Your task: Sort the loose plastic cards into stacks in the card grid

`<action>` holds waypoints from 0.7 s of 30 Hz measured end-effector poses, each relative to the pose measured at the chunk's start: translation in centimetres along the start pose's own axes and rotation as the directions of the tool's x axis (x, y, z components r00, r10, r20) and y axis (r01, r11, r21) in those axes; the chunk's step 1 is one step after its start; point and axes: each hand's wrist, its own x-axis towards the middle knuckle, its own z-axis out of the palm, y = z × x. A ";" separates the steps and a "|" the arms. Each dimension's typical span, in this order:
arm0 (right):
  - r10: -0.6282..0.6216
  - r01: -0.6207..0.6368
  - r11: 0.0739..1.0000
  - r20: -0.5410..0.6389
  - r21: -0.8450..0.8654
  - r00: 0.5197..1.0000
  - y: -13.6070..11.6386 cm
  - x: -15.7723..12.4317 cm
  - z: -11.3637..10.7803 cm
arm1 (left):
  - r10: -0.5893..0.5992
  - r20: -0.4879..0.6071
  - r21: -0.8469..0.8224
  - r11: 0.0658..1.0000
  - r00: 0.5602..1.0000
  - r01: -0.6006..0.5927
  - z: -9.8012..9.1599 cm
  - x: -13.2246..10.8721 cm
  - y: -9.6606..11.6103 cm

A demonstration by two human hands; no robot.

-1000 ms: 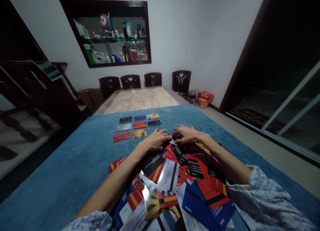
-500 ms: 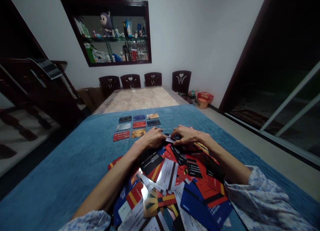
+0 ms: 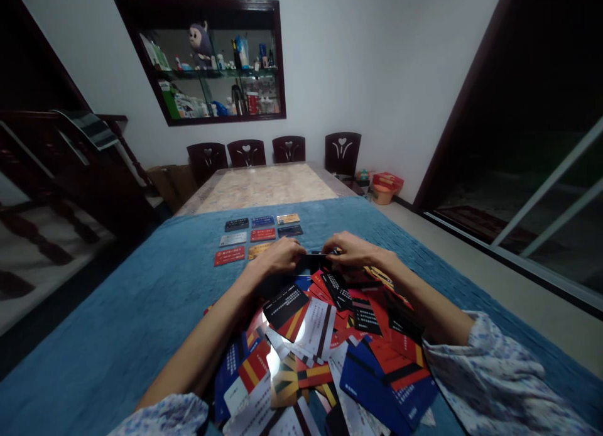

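Between my two hands, a card (image 3: 315, 255) shows nearly edge-on as a thin pale line. My left hand (image 3: 285, 255) is closed on its left end, fingertips pinched. On the other end, my right hand (image 3: 347, 249) grips it with bent fingers. Below both hands spreads a loose heap of cards (image 3: 316, 326) in red, blue, black, white and gold, many overlapping with printed text and dark stripes. Beyond my left hand, several cards lie in neat rows, among them a red card (image 3: 229, 256), a silver card (image 3: 233, 239) and a blue card (image 3: 262, 222). My left hand partly covers a gold card (image 3: 258, 250).
A blue cloth (image 3: 155, 298) covers the near part of the long table, whose marble-like top (image 3: 273, 181) shows farther off. Dark chairs (image 3: 343, 153) stand around the far end. A shelf niche (image 3: 221, 70) is set in the wall, and a stair railing (image 3: 51, 153) is at left.
The card between my hands has tipped from showing its striped face to nearly edge-on. My left hand has shifted slightly left, covering more of the gold card; my right hand has risen slightly.
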 end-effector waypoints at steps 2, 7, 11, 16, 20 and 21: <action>0.022 -0.023 0.999 -0.031 -0.041 0.999 0.3 0.2 0.2 | 0.007 0.021 -0.005 1.000 1.000 -0.006 0.0 0.0 -0.1; 0.052 -0.058 0.995 -0.077 -0.081 0.996 0.6 0.4 0.7 | -0.041 0.010 -0.038 0.998 0.999 0.042 0.0 0.1 0.1; 0.082 -0.088 0.994 -0.094 -0.064 0.992 0.7 0.4 0.8 | -0.085 0.001 -0.049 0.995 0.996 0.085 0.4 0.2 -0.2; 0.117 -0.126 0.986 -0.083 -0.109 0.990 1.2 0.4 1.4 | -0.135 -0.027 -0.120 0.984 0.990 0.131 0.9 0.3 -0.5; 0.140 -0.145 0.987 -0.077 -0.069 0.987 1.8 0.6 2.2 | -0.153 -0.055 -0.155 0.978 0.987 0.143 1.2 0.3 -0.6; 0.139 -0.143 0.989 -0.079 -0.047 0.987 2.0 0.6 2.4 | -0.157 -0.060 -0.164 0.976 0.986 0.145 1.2 0.4 -0.6</action>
